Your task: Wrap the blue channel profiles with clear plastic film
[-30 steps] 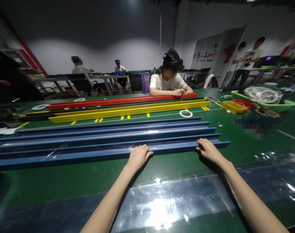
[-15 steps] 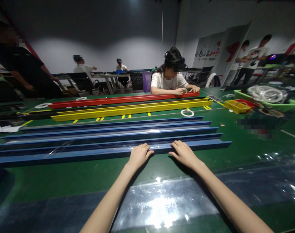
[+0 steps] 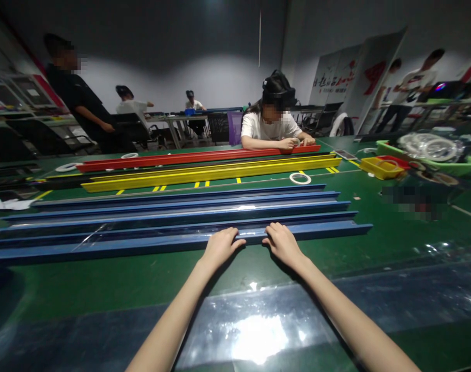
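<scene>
The nearest long blue channel (image 3: 324, 231) lies lengthwise across the table. My left hand (image 3: 219, 246) grips its near wall, with the fingers curled over the top edge and the thumb on the front side. A short way to the right, my right hand (image 3: 284, 244) holds the same wall in a like way. The fingertips of both hands dip behind the edge and are partly hidden. Clear film glints inside the channel between the hands. More blue channels (image 3: 181, 210) lie parallel just behind it.
A clear plastic sheet (image 3: 173, 330) covers the near part of the green table (image 3: 398, 232). Beyond the blue channels lie a yellow channel (image 3: 219, 172), a red channel (image 3: 173, 158) and a tape roll (image 3: 300, 178). A co-worker (image 3: 272, 124) leans over the red one. Trays (image 3: 382, 169) stand right.
My right hand has slid left along the channel's edge, closer to my left hand, which has stayed put. A standing person at the far left has come further into view.
</scene>
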{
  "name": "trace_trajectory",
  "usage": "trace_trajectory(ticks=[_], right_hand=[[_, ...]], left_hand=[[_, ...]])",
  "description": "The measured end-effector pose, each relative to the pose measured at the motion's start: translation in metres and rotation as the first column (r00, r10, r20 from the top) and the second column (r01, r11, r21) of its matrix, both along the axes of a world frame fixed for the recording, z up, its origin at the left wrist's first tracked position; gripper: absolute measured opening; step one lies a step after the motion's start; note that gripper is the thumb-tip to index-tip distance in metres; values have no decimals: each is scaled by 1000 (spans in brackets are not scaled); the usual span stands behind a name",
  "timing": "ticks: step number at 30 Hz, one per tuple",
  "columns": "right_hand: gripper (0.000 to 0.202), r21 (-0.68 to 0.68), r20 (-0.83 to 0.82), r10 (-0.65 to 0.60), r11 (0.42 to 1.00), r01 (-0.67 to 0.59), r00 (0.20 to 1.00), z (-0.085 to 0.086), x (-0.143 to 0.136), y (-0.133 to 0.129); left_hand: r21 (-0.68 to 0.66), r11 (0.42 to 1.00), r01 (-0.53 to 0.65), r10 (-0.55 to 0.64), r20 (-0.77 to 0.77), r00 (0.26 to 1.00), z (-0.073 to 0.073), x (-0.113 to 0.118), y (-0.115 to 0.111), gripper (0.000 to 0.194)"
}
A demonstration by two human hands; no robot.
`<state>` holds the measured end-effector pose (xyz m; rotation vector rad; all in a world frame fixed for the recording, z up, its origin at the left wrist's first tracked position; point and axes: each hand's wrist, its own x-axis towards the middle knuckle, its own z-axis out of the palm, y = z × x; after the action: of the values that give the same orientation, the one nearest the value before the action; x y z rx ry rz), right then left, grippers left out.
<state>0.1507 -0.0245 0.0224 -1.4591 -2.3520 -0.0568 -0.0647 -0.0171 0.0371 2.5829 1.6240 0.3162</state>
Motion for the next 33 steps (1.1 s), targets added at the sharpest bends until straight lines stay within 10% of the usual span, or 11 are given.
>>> trace_trajectory(ticks=[16,33], right_hand=[[5,22,-68,33,999,-31,997,-5,0,1],[7,-26,-38,-31,999,30,999,-9,51,6]], left_hand=[[108,991,-83,96,-120,988,8,-69,-8,29],[167,986,-28,46,-101,994,1,-58,-14,29]])
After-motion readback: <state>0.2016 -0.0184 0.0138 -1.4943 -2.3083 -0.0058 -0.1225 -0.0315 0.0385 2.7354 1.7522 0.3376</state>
